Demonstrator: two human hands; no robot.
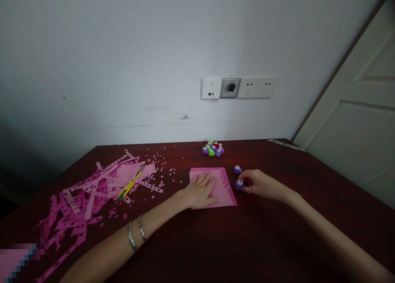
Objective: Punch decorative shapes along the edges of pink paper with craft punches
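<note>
My left hand [199,191] lies flat with spread fingers on a light pink sheet of paper [226,196]. That sheet rests on a darker pink sheet [233,201], which shows along the top and right edges. Small cut marks run down the light sheet's right side. Just right of the paper, my right hand [255,181] pinches a purple craft punch [239,185] between thumb and fingers, at the tabletop. Another purple punch [237,170] stands right behind it, apart from the paper.
Several purple, green and red punches [212,148] cluster near the wall. On the left, a heap of pink paper strips [83,200] bears a yellow utility knife [131,184]. Tiny paper cutouts [157,161] are scattered beside it. Wall sockets [254,88] sit above the dark red table [197,250].
</note>
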